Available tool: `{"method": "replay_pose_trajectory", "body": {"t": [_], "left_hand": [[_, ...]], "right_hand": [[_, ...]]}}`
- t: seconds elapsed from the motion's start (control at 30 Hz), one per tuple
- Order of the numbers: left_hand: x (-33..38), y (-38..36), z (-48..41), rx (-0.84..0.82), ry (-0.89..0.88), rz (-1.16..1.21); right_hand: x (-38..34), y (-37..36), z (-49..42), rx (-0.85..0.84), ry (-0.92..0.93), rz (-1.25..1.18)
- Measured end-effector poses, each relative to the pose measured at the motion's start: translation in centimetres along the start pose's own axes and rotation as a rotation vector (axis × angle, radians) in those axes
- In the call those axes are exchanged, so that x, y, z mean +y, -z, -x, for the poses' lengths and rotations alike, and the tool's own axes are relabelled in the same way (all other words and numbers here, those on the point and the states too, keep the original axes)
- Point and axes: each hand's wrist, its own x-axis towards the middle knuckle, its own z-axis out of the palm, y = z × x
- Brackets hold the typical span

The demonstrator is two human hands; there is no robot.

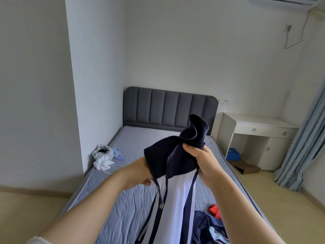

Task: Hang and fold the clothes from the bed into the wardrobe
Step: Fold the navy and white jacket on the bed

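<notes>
Two bare hands hold up one jacket over the bed. The jacket is dark navy at the collar and white below, with navy stripes, and it hangs from the hands down to the lower edge of the view. The right hand is clenched around the bunched collar, and its fingers are wrapped over the cloth. The left hand holds the front edge beside the zipper. Most of it is behind the cloth and only the thumb shows clearly. One metal zipper pull hangs on the open front.

On the mattress at the lower right lies one pile of clothes in blue tones, with one red garment just beside it. Near the left side of the bed, close to the wall, there is one white plastic bag, and one clear bottle lies next to it.

One grey padded headboard stands at the far end. To its right is one white desk with a bare tabletop, and I count three round knobs on its front. Under it sits one blue box. One blue curtain hangs at the right.
</notes>
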Motion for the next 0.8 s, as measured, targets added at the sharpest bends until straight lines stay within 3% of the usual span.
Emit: {"method": "replay_pose_trajectory", "body": {"t": [0.13,0.23,0.4,0.57,0.67,0.8], "left_hand": [[1.2,-0.5,-0.6,-0.026,-0.234,0.059],[1.6,-1.8,-1.3,0.06,-0.32,-0.06],[1.9,-2.2,-1.9,0.094,-0.342,-0.341],[3.2,0.1,-2.4,0.472,-0.381,-0.203],[4.0,1.1,-2.6,0.481,-0.385,-0.272],[4.1,3.0,-2.3,0.542,-0.328,-0.183]], "right_hand": [[-0.1,-0.1,-0.1,0.023,0.0,-0.065],[0.2,-0.6,0.1,-0.011,-0.005,-0.013],[-0.3,0.1,0.2,-0.063,-0.018,0.043],[-0.5,0.8,-0.1,0.003,0.003,0.082],[-0.6,0.7,-0.3,0.019,-0.004,0.135],[-1.2,1.0,-0.8,0.119,-0.002,0.261]]}}
